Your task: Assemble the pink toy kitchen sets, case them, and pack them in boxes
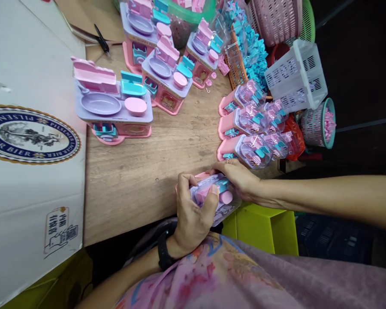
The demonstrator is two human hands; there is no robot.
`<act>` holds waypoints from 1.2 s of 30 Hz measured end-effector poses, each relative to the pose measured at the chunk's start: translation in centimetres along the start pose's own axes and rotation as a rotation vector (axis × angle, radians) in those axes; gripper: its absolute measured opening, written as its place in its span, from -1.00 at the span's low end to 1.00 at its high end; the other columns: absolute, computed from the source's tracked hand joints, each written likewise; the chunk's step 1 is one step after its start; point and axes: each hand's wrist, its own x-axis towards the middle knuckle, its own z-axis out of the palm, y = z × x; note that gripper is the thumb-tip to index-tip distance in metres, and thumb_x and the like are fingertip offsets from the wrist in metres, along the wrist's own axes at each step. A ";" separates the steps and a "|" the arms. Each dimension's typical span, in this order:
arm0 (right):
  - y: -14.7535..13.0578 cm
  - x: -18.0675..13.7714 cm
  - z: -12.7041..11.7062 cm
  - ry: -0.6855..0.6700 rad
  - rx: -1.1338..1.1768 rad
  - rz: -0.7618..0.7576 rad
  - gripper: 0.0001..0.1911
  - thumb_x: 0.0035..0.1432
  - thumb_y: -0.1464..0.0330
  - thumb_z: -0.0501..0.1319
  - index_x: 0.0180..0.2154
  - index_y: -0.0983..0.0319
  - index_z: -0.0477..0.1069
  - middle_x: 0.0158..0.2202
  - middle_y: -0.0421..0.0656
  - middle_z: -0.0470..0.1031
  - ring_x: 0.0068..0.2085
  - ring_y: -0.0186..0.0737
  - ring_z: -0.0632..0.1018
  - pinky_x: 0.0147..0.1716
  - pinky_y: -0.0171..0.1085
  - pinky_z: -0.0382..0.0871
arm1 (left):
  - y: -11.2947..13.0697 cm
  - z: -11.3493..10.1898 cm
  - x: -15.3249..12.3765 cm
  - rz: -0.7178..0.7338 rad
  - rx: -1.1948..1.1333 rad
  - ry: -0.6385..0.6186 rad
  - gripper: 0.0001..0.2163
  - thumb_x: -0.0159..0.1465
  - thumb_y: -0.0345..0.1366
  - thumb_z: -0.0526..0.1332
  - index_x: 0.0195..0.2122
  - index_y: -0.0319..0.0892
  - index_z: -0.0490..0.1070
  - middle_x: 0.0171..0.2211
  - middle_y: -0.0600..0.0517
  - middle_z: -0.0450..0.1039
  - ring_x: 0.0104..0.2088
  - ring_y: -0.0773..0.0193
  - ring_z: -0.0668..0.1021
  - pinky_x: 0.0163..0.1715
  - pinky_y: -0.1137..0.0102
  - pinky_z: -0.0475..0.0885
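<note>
A pink and lilac toy kitchen with a clear plastic cover over its top is held at the table's near edge. My left hand, with a black watch at the wrist, wraps round its near side, thumb pressed on the cover. At the far end, the fingers of my right hand close on the toy's edge; their tips are partly hidden. Just beyond stand several covered toy kitchens in rows. Uncovered ones, such as a toy kitchen with a lilac basin and turquoise seat-like part, stand farther left.
A large white carton borders the wooden table on the left. Black snips lie near the back. An orange basket of turquoise parts and a white basket stand at the right. A yellow-green bin is below.
</note>
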 end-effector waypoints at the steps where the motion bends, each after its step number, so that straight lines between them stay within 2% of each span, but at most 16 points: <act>1: -0.1 0.0 0.0 0.016 -0.030 -0.008 -0.71 0.01 0.44 0.24 -0.70 0.17 0.36 -0.66 -0.20 0.35 -0.54 -0.23 0.35 -0.49 -0.28 0.22 | 0.0 0.1 0.0 0.012 -0.009 0.009 -0.78 0.32 -0.17 0.27 -0.21 -0.06 0.20 -0.21 0.05 0.33 -0.10 0.18 0.48 -0.05 0.29 0.38; 5: -0.4 -0.1 0.1 0.025 -0.015 -0.001 -0.68 0.03 0.49 0.20 -0.71 0.19 0.37 -0.67 -0.21 0.33 -0.54 -0.25 0.35 -0.48 -0.29 0.24 | -0.1 0.3 0.0 0.023 -0.054 -0.010 -0.78 0.35 -0.19 0.27 -0.19 -0.07 0.20 -0.21 0.06 0.35 -0.16 0.24 0.50 -0.10 0.33 0.39; 8: -0.3 0.1 0.1 -0.023 0.090 0.009 -0.71 0.08 0.48 0.19 -0.66 0.21 0.42 -0.57 -0.16 0.47 -0.49 -0.24 0.45 -0.42 -0.31 0.33 | -0.2 0.2 -0.3 0.028 -0.035 0.002 -0.74 0.33 -0.15 0.31 -0.13 -0.08 0.24 -0.18 0.04 0.38 -0.15 0.22 0.50 -0.09 0.31 0.40; 12: 0.8 0.2 -0.8 -0.132 0.198 -0.059 -0.72 0.26 0.30 0.18 -0.44 0.24 0.56 -0.29 -0.04 0.65 -0.23 -0.10 0.63 -0.13 -0.20 0.51 | -0.4 0.0 -0.5 -0.007 0.008 0.004 -0.58 0.26 -0.07 0.39 -0.01 -0.07 0.24 -0.09 -0.02 0.43 -0.07 0.14 0.53 -0.04 0.26 0.42; 14: 1.5 -0.3 -1.5 -0.116 0.107 -0.250 -0.66 0.35 0.18 0.15 -0.27 0.23 0.61 -0.11 -0.04 0.66 -0.03 -0.04 0.63 0.09 -0.11 0.46 | -0.6 -0.2 -0.7 -0.020 -0.013 -0.017 -0.52 0.24 -0.05 0.41 0.04 -0.06 0.22 -0.03 -0.05 0.46 0.00 0.10 0.54 0.03 0.21 0.42; 17: 2.1 -1.9 -2.7 -0.015 -0.187 -0.696 -0.61 0.48 0.10 0.07 -0.01 0.15 0.59 0.12 -0.09 0.58 0.20 -0.04 0.51 0.29 -0.05 0.29 | -0.8 -0.8 -0.9 0.005 -0.072 -0.037 -0.51 0.28 -0.04 0.39 0.07 -0.05 0.19 -0.01 -0.05 0.48 0.04 0.12 0.55 0.08 0.20 0.42; 18: 2.3 -2.6 -3.0 -0.039 -0.294 -0.846 -0.59 0.51 0.10 0.04 0.06 0.13 0.56 0.17 -0.08 0.54 0.24 -0.04 0.48 0.31 -0.04 0.27 | -0.9 -1.0 -0.9 0.013 -0.083 -0.037 -0.54 0.31 -0.03 0.36 0.07 -0.06 0.18 -0.01 -0.05 0.48 0.04 0.14 0.56 0.09 0.21 0.42; 20: 2.6 -3.7 -3.5 -0.192 -0.518 -1.100 -0.56 0.50 0.06 0.10 0.21 0.11 0.47 0.25 -0.03 0.46 0.31 0.01 0.41 0.34 0.02 0.24 | -1.1 -1.7 -0.8 0.019 -0.077 -0.011 -0.61 0.38 -0.03 0.28 0.08 -0.06 0.19 0.00 -0.05 0.47 0.04 0.16 0.56 0.09 0.23 0.43; 22: 2.8 -4.1 -3.7 -0.323 -0.754 -1.262 -0.35 0.37 0.02 0.27 0.37 0.09 0.28 0.32 0.03 0.37 0.37 0.11 0.33 0.39 0.12 0.16 | -1.3 -2.6 -0.6 0.019 -0.034 0.035 -0.67 0.43 -0.03 0.23 0.06 -0.06 0.21 0.00 -0.05 0.46 0.06 0.18 0.55 0.09 0.24 0.43; 23: 2.9 -4.1 -3.7 -0.340 -0.849 -1.308 -0.20 0.30 0.02 0.35 0.43 0.08 0.16 0.34 0.06 0.34 0.38 0.16 0.30 0.40 0.17 0.12 | -1.3 -3.0 -0.4 0.023 -0.011 0.050 -0.69 0.44 -0.03 0.21 0.05 -0.06 0.23 0.00 -0.04 0.46 0.06 0.19 0.55 0.10 0.24 0.43; 25: 2.9 -3.9 -3.7 -0.321 -0.955 -1.349 -0.04 0.26 0.10 0.41 0.50 0.06 -0.02 0.36 0.08 0.29 0.38 0.18 0.29 0.39 0.20 0.13 | -1.1 -3.8 -0.4 0.045 0.012 0.023 -0.72 0.46 -0.03 0.17 0.03 -0.07 0.27 0.00 -0.05 0.45 0.07 0.18 0.54 0.13 0.23 0.43; 27: 2.8 -3.6 -3.8 -0.347 -0.977 -1.354 -0.04 0.29 0.20 0.39 0.51 0.05 -0.09 0.36 0.07 0.27 0.36 0.15 0.30 0.36 0.16 0.21 | -0.7 -4.2 -0.6 0.085 -0.002 -0.083 -0.70 0.45 -0.02 0.17 0.05 -0.07 0.27 0.04 -0.06 0.45 0.10 0.16 0.54 0.16 0.21 0.44; 30: 2.6 -3.3 -4.2 -0.416 -0.961 -1.365 -0.04 0.27 0.34 0.37 0.51 0.08 -0.10 0.37 0.07 0.23 0.38 0.14 0.26 0.36 0.15 0.20 | -0.3 -3.9 -1.2 0.146 0.015 -0.263 -0.38 0.21 -0.05 0.45 0.18 -0.04 0.19 0.17 -0.09 0.39 0.20 0.08 0.49 0.22 0.18 0.42; 32: 2.7 -3.1 -4.3 -0.406 -0.962 -1.379 -0.03 0.23 0.43 0.36 0.50 0.11 -0.10 0.38 0.10 0.19 0.40 0.18 0.20 0.38 0.22 0.11 | -0.2 -3.3 -1.4 0.168 0.038 -0.285 -0.18 0.07 -0.09 0.55 0.25 -0.04 0.13 0.23 -0.12 0.34 0.26 0.04 0.44 0.28 0.16 0.37; 33: 2.8 -3.0 -4.3 -0.392 -0.970 -1.378 -0.03 0.22 0.46 0.34 0.50 0.13 -0.10 0.38 0.11 0.18 0.40 0.19 0.19 0.38 0.26 0.07 | -0.3 -3.0 -1.5 0.173 0.050 -0.261 -0.19 0.11 -0.08 0.53 0.27 -0.04 0.12 0.25 -0.12 0.32 0.28 0.05 0.42 0.30 0.15 0.34; 36: 3.2 -2.9 -4.2 -0.346 -0.990 -1.366 -0.03 0.19 0.51 0.31 0.49 0.17 -0.10 0.35 0.14 0.19 0.39 0.22 0.19 0.38 0.36 -0.03 | -0.5 -1.9 -1.6 0.182 0.096 -0.185 -0.49 0.37 -0.06 0.29 0.25 -0.07 0.17 0.24 -0.13 0.33 0.28 0.11 0.41 0.30 0.17 0.31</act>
